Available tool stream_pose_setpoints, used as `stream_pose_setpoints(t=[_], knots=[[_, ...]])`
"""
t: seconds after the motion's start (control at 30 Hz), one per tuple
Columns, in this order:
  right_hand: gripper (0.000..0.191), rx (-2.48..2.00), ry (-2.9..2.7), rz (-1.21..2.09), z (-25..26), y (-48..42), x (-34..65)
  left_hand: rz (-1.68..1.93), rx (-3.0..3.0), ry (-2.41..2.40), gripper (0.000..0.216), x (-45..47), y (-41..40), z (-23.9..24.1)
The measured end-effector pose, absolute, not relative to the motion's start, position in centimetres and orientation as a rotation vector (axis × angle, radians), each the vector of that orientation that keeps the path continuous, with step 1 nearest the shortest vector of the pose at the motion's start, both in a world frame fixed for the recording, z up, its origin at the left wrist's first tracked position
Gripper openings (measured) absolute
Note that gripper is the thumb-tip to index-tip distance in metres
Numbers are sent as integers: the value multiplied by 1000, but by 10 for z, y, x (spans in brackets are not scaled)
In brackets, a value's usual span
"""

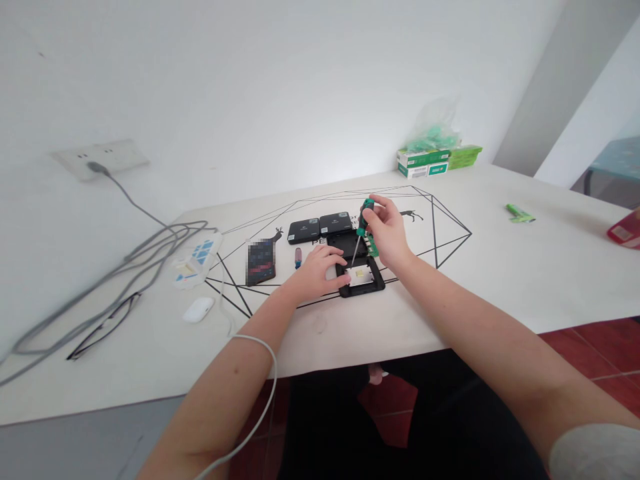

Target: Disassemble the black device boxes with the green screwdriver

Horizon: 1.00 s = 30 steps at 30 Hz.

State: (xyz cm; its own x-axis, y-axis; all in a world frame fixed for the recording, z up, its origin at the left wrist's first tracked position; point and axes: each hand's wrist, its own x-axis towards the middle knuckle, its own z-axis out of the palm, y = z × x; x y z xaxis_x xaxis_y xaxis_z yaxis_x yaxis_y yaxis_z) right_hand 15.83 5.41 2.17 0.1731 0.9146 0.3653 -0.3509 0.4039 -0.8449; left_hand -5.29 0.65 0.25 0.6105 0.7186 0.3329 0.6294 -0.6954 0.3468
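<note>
My right hand [389, 230] grips a green-and-black screwdriver [367, 217] by its handle. The shaft slants down to the left, its tip at the upper left of a silver metal plate [367, 275] in an opened black plastic casing [376, 288]. From the left, my left hand [320, 270] steadies that casing, thumb on its side and fingers bent over its upper left corner. Behind lies another black casing part [345, 245], partly covered by my hands. A green circuit board [373, 245] shows beside it, mostly hidden by my right hand.
Two closed black boxes [304, 231] sit behind. A second screwdriver [299, 258] and a phone [261, 261] lie left. Further left are a power strip [197, 260], a white earphone case [199, 309], glasses [105, 325] and grey cable [90, 307]. Green-white boxes [424, 160] stand at the back.
</note>
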Motion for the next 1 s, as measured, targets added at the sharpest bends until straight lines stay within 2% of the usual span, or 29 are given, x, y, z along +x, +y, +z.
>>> stream_pose_setpoints(t=[0.13,0.3,0.5,0.53,0.67,0.8,0.87,1.0], knots=[[49,-638,-1073,1031,19,49,152,766,2631,1087,22,-48,8,3],[49,-671,-1049,959,18,51,154,732,2666,1137,20,-54,17,-1],[44,-760,-1047,921,16,60,160,711,2624,1629,14,-74,35,-11],[44,-764,-1053,920,15,61,160,741,2593,1698,15,-76,37,-12],[44,-766,-1070,935,13,61,157,867,2543,1805,42,-80,41,-14],[36,-804,-1079,879,15,58,158,894,2601,1624,39,-77,31,-9],[32,-818,-1111,850,17,56,158,833,2653,1445,39,-72,23,-5],[31,-862,-1243,770,19,49,159,549,2704,1193,59,-57,6,2]])
